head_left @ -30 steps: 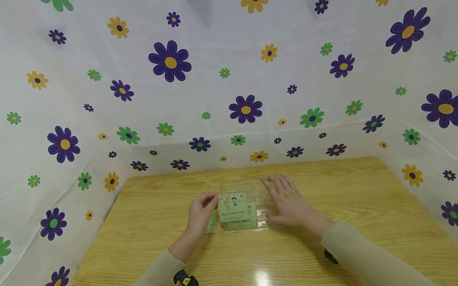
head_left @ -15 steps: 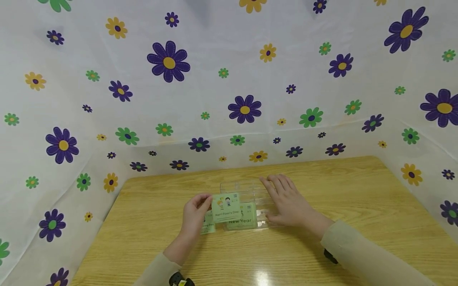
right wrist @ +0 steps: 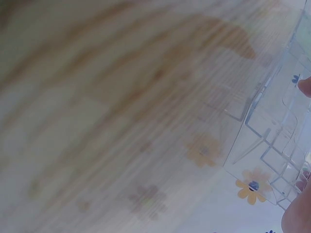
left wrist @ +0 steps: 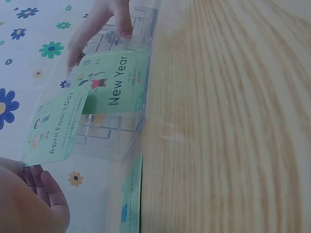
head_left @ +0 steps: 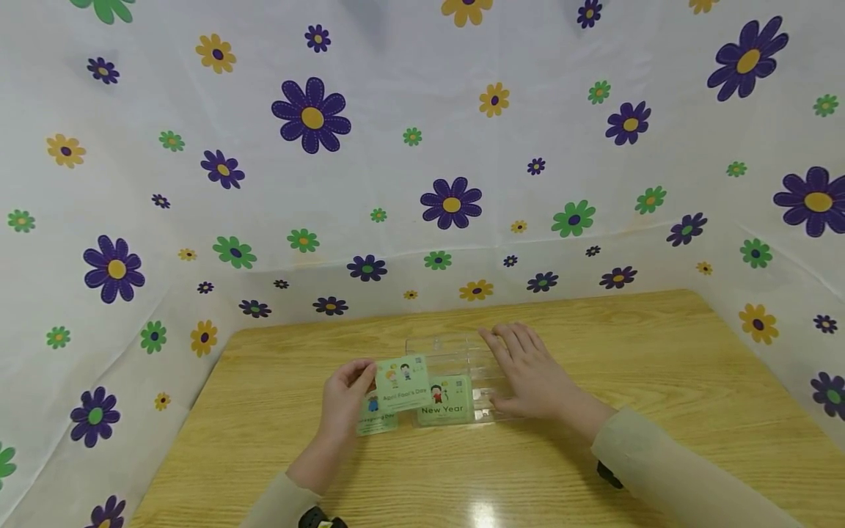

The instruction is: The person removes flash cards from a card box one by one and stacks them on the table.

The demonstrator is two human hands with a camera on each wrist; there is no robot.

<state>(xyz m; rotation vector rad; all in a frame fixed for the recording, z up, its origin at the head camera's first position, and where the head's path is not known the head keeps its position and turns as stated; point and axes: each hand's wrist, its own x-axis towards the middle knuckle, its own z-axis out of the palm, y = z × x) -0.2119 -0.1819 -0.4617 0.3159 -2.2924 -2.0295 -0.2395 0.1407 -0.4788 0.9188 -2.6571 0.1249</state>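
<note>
Pinching the April Fool's Day card (head_left: pixel 401 383) with the left hand (head_left: pixel 339 403) near the left end of the clear rack (head_left: pixel 483 400); resting the right hand (head_left: pixel 529 372), widely spread, on the rack's right side.

Yellow-brown wood-grain tabletop (head_left: pixel 462 473), 2 items directly on it.

Tbl has rounded far corners, grain running approx L–R in head view, glare nr the viewer's side. Abt mid-tbl: clear plastic tiered holder w/ stepped compartments (head_left: pixel 477 364). Just L of it, not touching: pale-green printed rectangular card (head_left: pixel 378 423), lettering ending "Day", upper part hidden in head view.
</note>
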